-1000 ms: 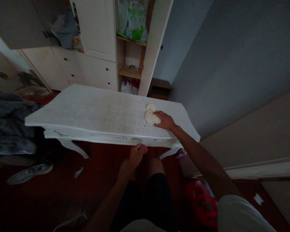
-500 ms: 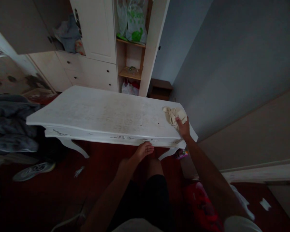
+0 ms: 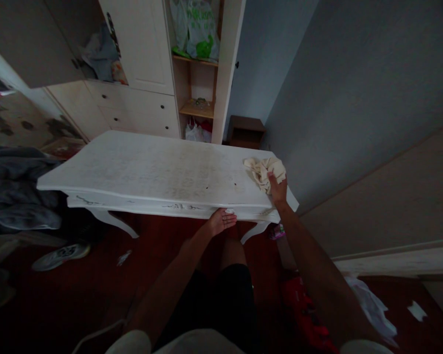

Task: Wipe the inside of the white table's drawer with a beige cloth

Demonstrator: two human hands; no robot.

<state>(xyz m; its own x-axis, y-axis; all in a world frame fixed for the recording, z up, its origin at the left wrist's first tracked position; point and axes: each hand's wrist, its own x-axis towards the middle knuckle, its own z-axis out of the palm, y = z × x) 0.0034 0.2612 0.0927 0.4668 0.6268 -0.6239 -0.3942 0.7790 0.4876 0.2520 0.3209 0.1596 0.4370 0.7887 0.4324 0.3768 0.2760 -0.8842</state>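
Note:
A crumpled cream cloth [image 3: 265, 172] lies on the right end of a white table [image 3: 140, 162] with a carved front. My right hand [image 3: 279, 189] grips the cloth, thumb on top, and presses it against the tabletop. At the table's front edge is my left hand [image 3: 221, 221], holding nothing, its fingers stretched out to the right just below a pale round knob [image 3: 230, 211]. Whether it touches the edge I cannot tell. Grey smudges mark the middle of the tabletop, and two small dark specks lie near its front right.
Behind the table stands a white wardrobe [image 3: 140, 54] with an open door [image 3: 227, 73] and plastic bags [image 3: 201, 32] on a shelf. Dark clothing [image 3: 18, 187] is heaped at left. A shoe [image 3: 61, 257] and a red bag [image 3: 302, 309] are on the floor. A grey wall [image 3: 372, 88] bounds the right.
The view has shifted slightly. My right hand and the cloth have moved a little up and left across the right end of the table. My left hand has risen slightly toward the knob.

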